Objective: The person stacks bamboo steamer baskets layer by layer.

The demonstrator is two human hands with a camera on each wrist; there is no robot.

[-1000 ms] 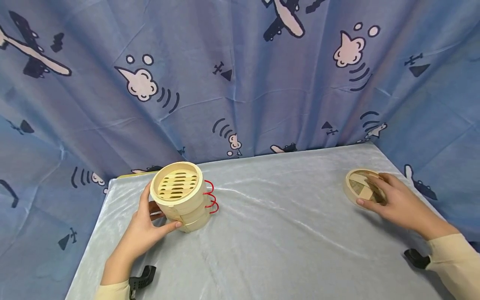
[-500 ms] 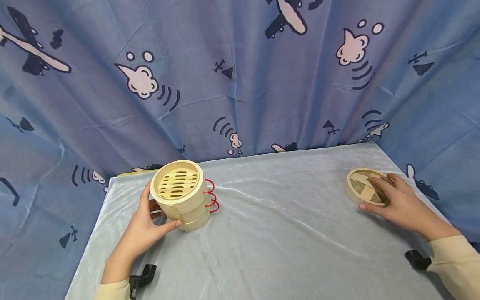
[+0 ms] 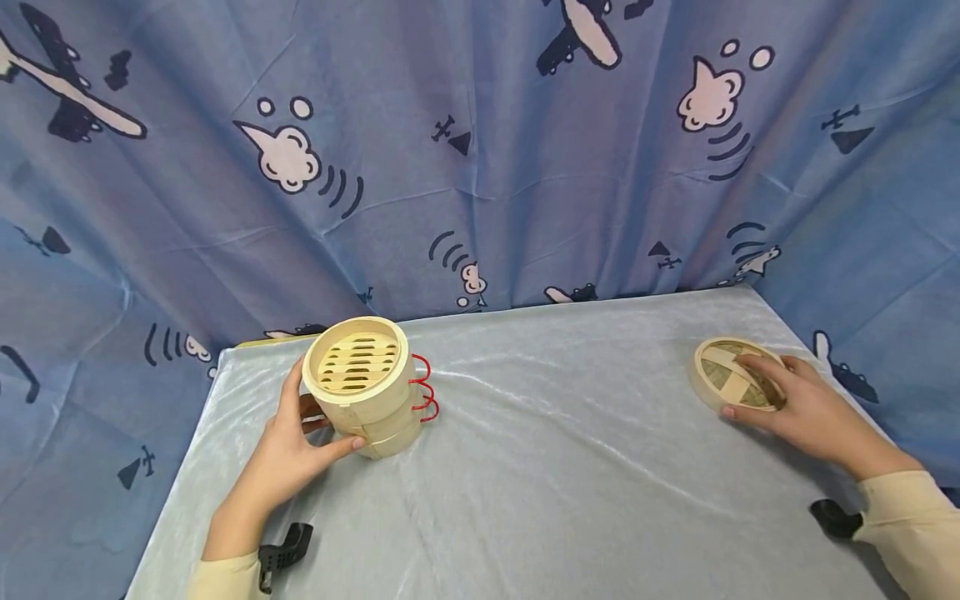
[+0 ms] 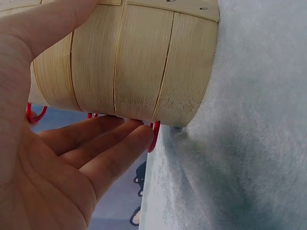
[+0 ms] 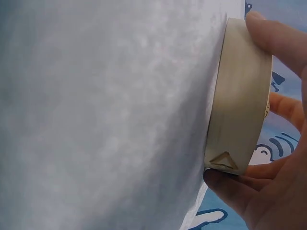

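Note:
In the head view a stack of bamboo steamer baskets (image 3: 358,367) stands on the left part of the table, its slatted top uncovered. Red rings (image 3: 427,387) stick out from its right side. My left hand (image 3: 288,458) grips the stack, thumb at the front and fingers behind; the left wrist view shows those fingers against the bamboo wall (image 4: 139,62). Far to the right lies a round bamboo steamer lid (image 3: 708,383). My right hand (image 3: 817,417) holds it by the rim, with some fingers over its top. The right wrist view shows the lid's side (image 5: 240,96) near the cloth.
A pale grey velvety cloth (image 3: 540,450) covers the table. Blue curtains (image 3: 510,167) printed with planes and clouds hang behind and at both sides. Black wrist mounts (image 3: 285,554) sit under both forearms. A yellow strip (image 3: 262,342) shows at the back left edge.
My right hand has shifted slightly right over the lid, so more of its top shows. The left hand keeps its grip on the steamer baskets. The head view has drifted a little.

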